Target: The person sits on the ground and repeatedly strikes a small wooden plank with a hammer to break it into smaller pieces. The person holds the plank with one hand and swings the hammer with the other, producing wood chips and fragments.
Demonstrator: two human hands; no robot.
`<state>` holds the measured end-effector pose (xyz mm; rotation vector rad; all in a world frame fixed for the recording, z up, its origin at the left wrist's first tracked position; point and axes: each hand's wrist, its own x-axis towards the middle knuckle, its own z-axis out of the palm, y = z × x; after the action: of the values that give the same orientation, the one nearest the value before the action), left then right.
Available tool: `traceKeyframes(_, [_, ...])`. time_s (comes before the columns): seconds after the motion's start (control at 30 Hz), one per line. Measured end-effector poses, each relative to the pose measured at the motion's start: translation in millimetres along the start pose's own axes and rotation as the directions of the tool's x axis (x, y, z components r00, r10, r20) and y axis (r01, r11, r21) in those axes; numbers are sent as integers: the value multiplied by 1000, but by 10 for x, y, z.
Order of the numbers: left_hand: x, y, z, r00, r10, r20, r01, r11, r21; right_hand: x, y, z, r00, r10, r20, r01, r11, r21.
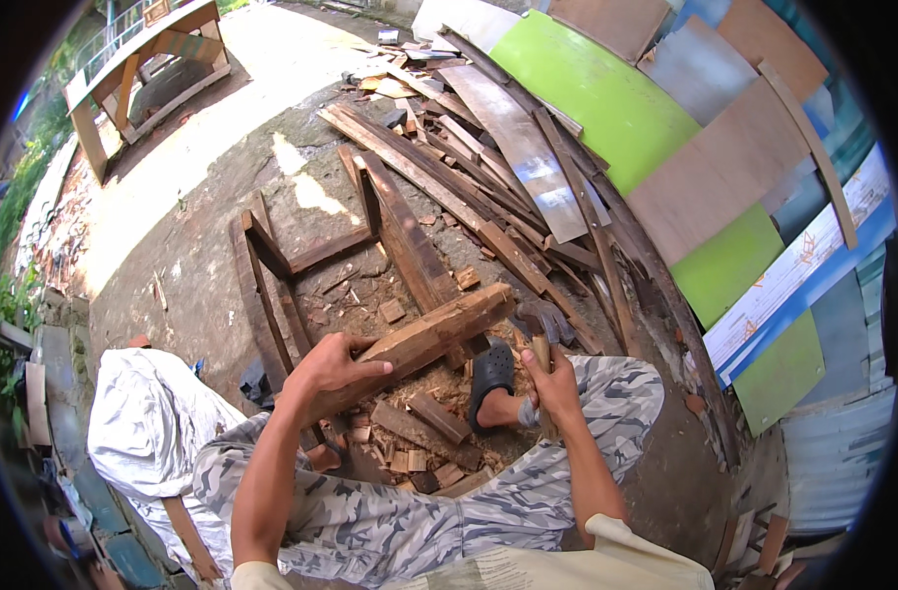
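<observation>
Mid-frame, left hand (333,367) is gripping a brown wooden beam (434,336), right hand (555,385) a wooden-handled hammer (541,349); far right, a white-and-blue panel (785,290) is bearing print.

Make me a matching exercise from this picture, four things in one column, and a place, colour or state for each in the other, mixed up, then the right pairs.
Column one
1. Hammer
2. Wooden beam
3. Clog
4. Cloth bundle

Column two
A. White, at the person's left side
B. Held by the left hand
C. Dark, worn on a foot
D. Gripped in the right hand

Right pairs: 1-D, 2-B, 3-C, 4-A
</observation>
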<state>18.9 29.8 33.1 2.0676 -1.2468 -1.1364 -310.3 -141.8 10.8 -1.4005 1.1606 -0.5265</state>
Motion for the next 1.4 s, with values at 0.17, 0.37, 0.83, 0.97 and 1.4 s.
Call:
traceKeyframes(0.17, [69, -271, 213, 925, 347, -156, -234, 841, 487, -46, 62, 29, 999, 20, 35, -22, 998, 60])
traceKeyframes(0.37, [92, -229, 685, 803, 486, -345, -148, 723, 675, -43, 210, 121, 999, 35, 31, -36, 998, 45])
traceKeyframes(0.83, [31, -219, 602, 820, 452, -351, -112, 728, 677, -73, 281, 244, 999, -21, 33, 16, 987, 158])
traceKeyframes(0.97, [74, -221, 602, 850, 387, -358, -46, 731, 680, -44, 382, 264, 998, -63, 18, 61, 994, 91])
traceKeyframes(1.4, [-69, -336, -41, 925, 377, -54, -206, 614, 762, 15, 168, 156, 999, 26, -37, -20, 985, 170])
